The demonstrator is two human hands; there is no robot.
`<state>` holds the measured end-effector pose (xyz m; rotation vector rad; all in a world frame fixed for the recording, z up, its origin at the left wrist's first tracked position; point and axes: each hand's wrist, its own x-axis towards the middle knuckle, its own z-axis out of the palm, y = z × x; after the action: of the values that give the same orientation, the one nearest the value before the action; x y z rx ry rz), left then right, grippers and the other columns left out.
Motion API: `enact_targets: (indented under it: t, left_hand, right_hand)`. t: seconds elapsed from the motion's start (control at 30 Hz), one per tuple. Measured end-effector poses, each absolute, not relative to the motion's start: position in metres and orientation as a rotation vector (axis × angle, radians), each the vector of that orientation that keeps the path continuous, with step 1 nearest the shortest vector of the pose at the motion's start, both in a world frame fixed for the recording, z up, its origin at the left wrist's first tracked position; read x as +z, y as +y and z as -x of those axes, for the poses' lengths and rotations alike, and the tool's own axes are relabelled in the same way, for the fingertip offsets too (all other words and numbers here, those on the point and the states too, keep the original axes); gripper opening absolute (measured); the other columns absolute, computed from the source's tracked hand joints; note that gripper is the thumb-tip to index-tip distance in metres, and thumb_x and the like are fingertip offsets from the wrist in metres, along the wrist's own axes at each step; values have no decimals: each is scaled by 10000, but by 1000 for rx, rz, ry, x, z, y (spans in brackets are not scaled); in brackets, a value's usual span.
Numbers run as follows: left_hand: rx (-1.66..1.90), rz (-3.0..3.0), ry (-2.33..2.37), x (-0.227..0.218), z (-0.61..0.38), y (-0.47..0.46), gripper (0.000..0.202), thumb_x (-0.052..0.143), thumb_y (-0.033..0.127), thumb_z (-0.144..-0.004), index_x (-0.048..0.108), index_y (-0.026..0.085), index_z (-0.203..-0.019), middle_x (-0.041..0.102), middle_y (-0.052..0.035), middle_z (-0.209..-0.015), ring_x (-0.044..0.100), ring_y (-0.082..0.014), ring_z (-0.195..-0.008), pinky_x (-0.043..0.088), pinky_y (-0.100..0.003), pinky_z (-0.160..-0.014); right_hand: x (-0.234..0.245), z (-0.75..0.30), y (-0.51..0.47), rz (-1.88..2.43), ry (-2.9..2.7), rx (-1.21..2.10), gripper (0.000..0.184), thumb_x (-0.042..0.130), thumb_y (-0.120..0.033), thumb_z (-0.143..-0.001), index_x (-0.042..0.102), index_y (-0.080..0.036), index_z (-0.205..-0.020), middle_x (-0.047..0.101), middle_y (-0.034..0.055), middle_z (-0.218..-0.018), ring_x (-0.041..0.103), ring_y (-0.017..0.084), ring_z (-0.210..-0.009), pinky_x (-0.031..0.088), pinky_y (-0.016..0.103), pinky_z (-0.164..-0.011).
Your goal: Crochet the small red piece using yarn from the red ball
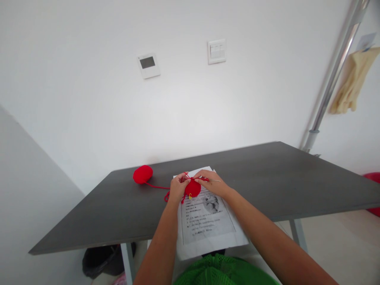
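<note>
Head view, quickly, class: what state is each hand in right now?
Left hand: closed, pinching the round red crochet piece.
Right hand: closed, holding a thin crochet hook.

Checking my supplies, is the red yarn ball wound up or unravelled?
Mostly wound: the ball is compact and rounded, one strand leading toward the left hand.

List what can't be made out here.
All in the head view:
Wording on the printed sheet: too small, blurred.
Inner end of the thin tool: hidden around the right hand.
Part of the red disc: behind the left hand.
Red object, far right: cut off by picture's edge.
</note>
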<state>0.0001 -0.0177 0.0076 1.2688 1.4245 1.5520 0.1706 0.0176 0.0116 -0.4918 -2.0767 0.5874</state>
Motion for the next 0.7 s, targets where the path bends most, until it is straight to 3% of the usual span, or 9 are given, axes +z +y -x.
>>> enact_targets:
  t: [0.3, 0.7]
  left_hand:
    - [1567, -1288, 1467, 5, 2, -15, 354, 655, 177, -578, 672, 128, -929, 647, -17, -661, 571, -142, -619, 441, -252, -614]
    - [1541, -1306, 1416, 8, 0, -19, 341, 642, 175, -569, 679, 147, -906, 584, 15, -622, 517, -112, -574, 409, -225, -561]
  right_hand:
    - [16, -171, 16, 566, -2032, 690, 155, 533, -270, -832, 658, -179, -835, 666, 32, -795, 598, 153, -754, 445, 252, -701]
    - [20, -171, 15, 590, -1906, 808, 153, 556, -277, -805, 664, -173, -774, 665, 24, -750, 591, 150, -716, 448, 254, -679]
